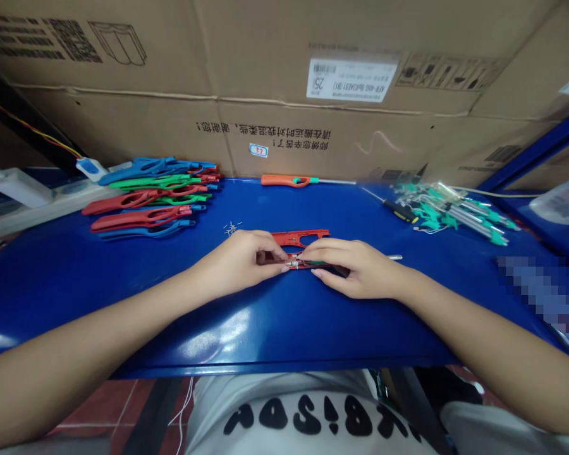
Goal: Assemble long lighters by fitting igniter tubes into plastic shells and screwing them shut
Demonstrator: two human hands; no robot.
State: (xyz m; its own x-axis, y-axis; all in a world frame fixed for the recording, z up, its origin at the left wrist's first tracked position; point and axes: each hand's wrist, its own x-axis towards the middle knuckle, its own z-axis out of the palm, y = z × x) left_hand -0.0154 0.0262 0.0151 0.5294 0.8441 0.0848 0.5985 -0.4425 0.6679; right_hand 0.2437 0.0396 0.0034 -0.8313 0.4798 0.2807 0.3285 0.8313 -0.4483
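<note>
Both hands meet over a red lighter casing half (305,266) on the blue table, with small parts showing inside it. My left hand (246,260) pinches its left end, thumb in front and fingers behind. My right hand (355,268) is closed around the right part, its fingertips near the middle. A metal tube tip (395,257) sticks out to the right of that hand. Just behind lies a second red casing half (308,238) with a trigger opening, partly covered by my fingers. Several small pins (232,227) are scattered behind my left hand.
Blue, green and red casing halves (145,218) are piled at the left beside a power strip (76,196). An orange assembled lighter (284,181) lies at the back before a cardboard box (265,76). A screwdriver (401,211) and several metal tubes with green parts (474,218) lie at right.
</note>
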